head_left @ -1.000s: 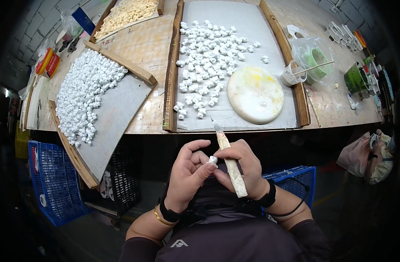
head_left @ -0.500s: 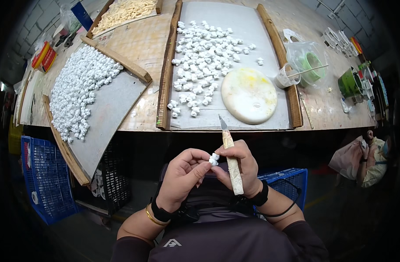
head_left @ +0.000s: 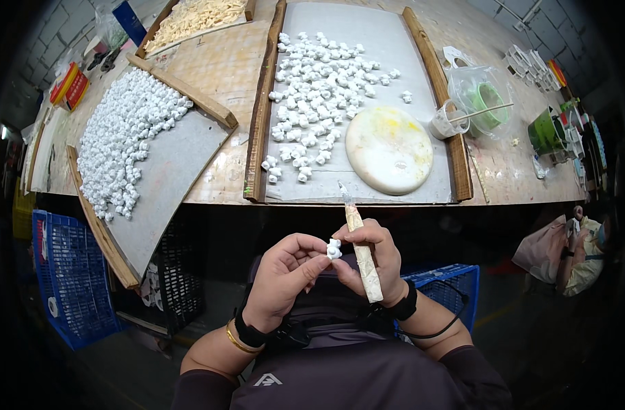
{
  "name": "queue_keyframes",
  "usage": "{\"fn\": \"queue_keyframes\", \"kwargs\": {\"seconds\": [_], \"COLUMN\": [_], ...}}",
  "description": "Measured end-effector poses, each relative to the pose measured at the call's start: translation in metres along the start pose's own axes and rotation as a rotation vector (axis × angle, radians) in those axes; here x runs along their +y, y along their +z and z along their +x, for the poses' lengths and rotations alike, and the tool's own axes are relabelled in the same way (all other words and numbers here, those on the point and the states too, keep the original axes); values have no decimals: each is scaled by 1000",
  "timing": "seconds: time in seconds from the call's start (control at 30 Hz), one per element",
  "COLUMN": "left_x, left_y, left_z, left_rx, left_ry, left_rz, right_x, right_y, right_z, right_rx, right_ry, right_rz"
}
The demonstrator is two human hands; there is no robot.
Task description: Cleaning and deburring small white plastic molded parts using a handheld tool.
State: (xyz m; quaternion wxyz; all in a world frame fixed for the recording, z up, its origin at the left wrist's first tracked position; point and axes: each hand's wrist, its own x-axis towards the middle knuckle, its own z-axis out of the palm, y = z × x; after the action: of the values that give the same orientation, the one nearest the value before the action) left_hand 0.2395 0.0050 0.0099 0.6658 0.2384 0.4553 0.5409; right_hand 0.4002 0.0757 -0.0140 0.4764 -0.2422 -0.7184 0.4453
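The left hand [head_left: 285, 273] pinches a small white figurine [head_left: 334, 249] between thumb and fingertips, in front of the chest and below the table's edge. The right hand [head_left: 381, 256] is closed around a craft knife [head_left: 364, 266], its thumb and a finger close beside the figurine; whether they touch it is hard to tell. The fingers cover the figurine's edges, and its finer shape is too small to make out. The knife's blade points away from the body, overlapping the table's near edge in view.

The upper-left tray [head_left: 250, 10] is cut off by the frame, and a pale shape [head_left: 562, 253] at the right rim is too dim to identify. A red-and-yellow box [head_left: 70, 87] carries lettering too small to read; the dark shirt [head_left: 340, 369] bears a pale logo.

White pieces [head_left: 319, 89] lie scattered on the grey board [head_left: 353, 24] between 2 wooden strips, beside a yellow-stained round slab [head_left: 389, 154]. A clear cup [head_left: 441, 125] holds a stick [head_left: 487, 111] — its other contents are unclear. Just beyond it, a green bowl [head_left: 489, 106] sits in a clear plastic bag [head_left: 463, 85]. The upper-left tray holds cream-coloured pieces [head_left: 196, 26].
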Motion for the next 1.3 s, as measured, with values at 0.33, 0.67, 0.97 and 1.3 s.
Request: {"fn": "queue_keyframes", "kwargs": {"seconds": [0.33,0.67,0.97,1.3], "left_x": [-8,-8,-6,-5], "left_y": [-2,-3,0,2], "left_z": [2,3,2,-1], "left_rx": [-37,-30,-31,-2], "left_ry": [-59,-67,-56,-43], "left_rz": [-72,-121,-93,-35], "right_x": [10,8,7,3], "right_y": [-1,0,-4,1], "right_z": [-7,-8,-4,0], "right_rx": [-44,-40,-24,56], "right_ry": [123,173,-24,-144], "right_rz": [185,201,-86,-146]}}
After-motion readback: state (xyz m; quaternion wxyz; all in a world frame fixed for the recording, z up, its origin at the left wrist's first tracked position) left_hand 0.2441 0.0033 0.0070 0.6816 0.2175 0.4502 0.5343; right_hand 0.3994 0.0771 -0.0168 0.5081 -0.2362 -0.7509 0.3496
